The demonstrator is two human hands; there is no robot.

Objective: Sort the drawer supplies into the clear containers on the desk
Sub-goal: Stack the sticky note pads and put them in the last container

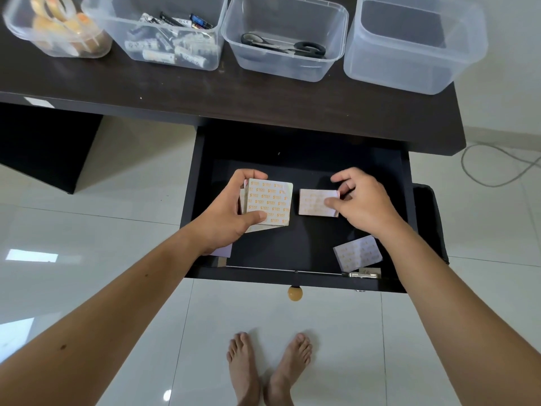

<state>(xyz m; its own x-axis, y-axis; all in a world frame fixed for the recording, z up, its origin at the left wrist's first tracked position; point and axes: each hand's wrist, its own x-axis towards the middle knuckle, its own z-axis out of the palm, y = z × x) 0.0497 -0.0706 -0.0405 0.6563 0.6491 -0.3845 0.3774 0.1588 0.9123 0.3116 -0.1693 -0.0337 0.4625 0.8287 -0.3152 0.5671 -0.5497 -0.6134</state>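
**Q:** What have the hands got?

**Me:** My left hand grips a stack of printed pads, thumb on the near edge, fingers curled over the far one. Held flat and up off the drawer floor so further pads can be laid on top. My right hand pinches a single pad by its right edge, thumb on top, fingers curled behind. It sits just off the stack's right side, not touching it.

**Q:** Anything left in there?

**Me:** One pad lies loose below my right wrist, close to the drawer front. A pale sheet shows under my left wrist, mostly hidden; can't say what it is.

**Q:** Where do they go?

**Me:** My guess: the empty container, far beyond my right hand at the bench end. The three beyond my left hand are spoken for: tape rolls, batteries, scissors. One kind per box, so it seems.

**Q:** Why gather instead of carrying singly?

**Me:** Probably fewer trips. The risk is the stack fanning; its lower sheets already sit skewed.
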